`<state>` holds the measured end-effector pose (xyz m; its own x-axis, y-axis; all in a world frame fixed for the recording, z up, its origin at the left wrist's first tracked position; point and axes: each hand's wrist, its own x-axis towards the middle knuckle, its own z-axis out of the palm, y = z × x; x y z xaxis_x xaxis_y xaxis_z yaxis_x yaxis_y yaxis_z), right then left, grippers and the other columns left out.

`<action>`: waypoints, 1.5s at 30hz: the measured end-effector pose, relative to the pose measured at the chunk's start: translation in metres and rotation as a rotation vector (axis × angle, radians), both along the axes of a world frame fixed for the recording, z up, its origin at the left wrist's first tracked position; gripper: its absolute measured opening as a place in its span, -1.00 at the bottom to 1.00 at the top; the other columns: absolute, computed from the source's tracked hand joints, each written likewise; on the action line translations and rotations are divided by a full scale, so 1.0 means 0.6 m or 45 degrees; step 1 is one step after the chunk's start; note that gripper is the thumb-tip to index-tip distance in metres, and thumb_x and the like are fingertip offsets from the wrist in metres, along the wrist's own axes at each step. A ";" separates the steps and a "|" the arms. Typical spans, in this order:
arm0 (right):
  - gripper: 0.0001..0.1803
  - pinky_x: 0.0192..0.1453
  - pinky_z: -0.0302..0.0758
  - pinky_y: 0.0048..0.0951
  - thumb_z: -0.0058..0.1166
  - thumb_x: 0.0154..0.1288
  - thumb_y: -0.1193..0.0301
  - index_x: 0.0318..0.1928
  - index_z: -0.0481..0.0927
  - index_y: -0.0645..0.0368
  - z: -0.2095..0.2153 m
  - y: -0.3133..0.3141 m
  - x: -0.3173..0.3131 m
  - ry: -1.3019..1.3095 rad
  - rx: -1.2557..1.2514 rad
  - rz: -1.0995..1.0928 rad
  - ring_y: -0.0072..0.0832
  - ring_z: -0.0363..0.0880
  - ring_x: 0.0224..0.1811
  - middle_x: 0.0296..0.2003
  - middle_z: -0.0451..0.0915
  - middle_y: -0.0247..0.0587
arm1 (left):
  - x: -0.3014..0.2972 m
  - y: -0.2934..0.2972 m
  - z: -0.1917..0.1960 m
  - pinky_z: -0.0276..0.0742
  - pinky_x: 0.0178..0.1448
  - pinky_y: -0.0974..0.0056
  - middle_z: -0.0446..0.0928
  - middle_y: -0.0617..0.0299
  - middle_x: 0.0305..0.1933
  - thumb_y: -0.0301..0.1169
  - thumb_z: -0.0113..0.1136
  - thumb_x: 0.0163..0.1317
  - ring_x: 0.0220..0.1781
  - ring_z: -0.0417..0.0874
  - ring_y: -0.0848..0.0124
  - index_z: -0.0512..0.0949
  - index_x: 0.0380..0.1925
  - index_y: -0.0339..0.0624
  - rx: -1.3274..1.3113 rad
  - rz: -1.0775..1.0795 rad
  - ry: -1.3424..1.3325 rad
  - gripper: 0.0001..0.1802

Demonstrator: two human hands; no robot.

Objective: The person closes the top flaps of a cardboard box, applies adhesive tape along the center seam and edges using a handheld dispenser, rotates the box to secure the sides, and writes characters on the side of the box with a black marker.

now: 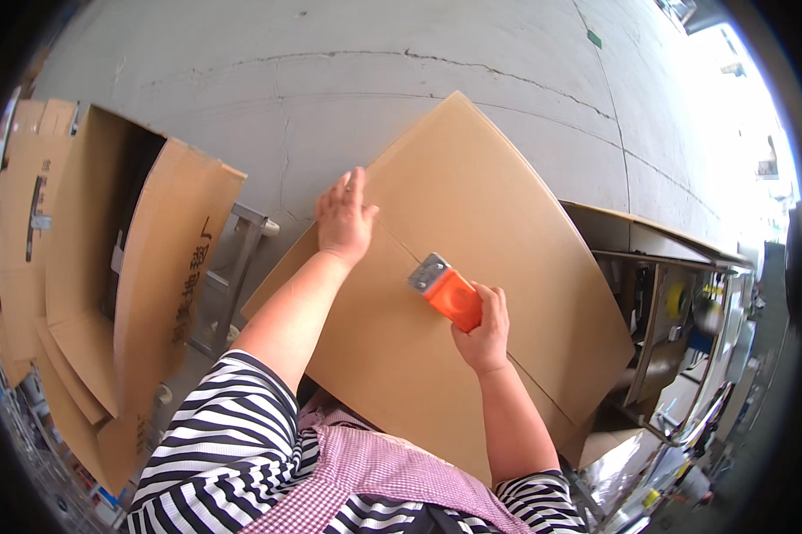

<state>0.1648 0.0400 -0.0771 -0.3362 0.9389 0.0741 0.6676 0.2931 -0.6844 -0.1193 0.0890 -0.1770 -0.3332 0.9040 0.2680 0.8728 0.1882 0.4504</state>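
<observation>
In front of me is a large brown cardboard sheet or folded carton [472, 187], tilted so that one corner points away; a crease runs across it. At its left edge, my left hand [344, 218] has its fingers stretched out and holds nothing; whether the palm touches the board I cannot tell. My right hand [485, 329] is wrapped round an orange hand tool with a flat grey metal head [452, 298]. The tool is above the middle of the board near the crease, its metal end pointing up and left. Its exact kind does not show.
An open cardboard box [165, 249] stands at the left beside more cartons [18, 222]. Between it and the board is a grey metal frame [232, 276] with a wheel. To the right stands a cluttered cart [659, 311]. Cracked grey concrete floor [330, 71] lies beyond.
</observation>
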 end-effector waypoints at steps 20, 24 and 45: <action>-0.11 -0.07 0.58 -0.15 0.28 -0.08 0.62 0.37 0.34 0.11 0.049 0.020 -0.049 -0.375 -0.081 0.125 -0.08 0.56 -0.11 -0.14 0.52 -0.07 | 0.055 -0.044 0.090 0.53 -0.12 0.31 0.67 0.31 -0.23 -0.22 0.33 0.36 -0.21 0.62 0.52 0.65 -0.13 -0.15 -0.856 -0.057 -2.211 -0.75; -0.02 -0.07 0.60 -0.18 0.32 -0.05 0.54 0.47 0.28 -0.01 0.084 0.016 -0.040 -0.460 -0.242 0.125 -0.14 0.60 -0.11 -0.13 0.53 -0.13 | -0.051 0.009 0.121 0.52 -0.20 0.32 0.65 0.32 -0.34 -0.30 0.33 0.34 -0.30 0.55 0.55 0.67 -0.27 -0.17 -0.502 -0.074 -1.369 -0.83; -0.09 -0.18 0.60 -0.24 0.25 -0.06 0.55 0.41 0.42 -0.21 0.038 0.022 -0.022 -0.687 -0.066 0.224 -0.23 0.59 -0.27 -0.23 0.48 -0.22 | -0.174 0.087 -0.107 0.55 0.18 0.08 0.68 0.03 0.07 -0.30 0.25 0.28 0.16 0.67 0.17 0.63 0.09 -0.20 -0.562 0.081 -0.772 -0.60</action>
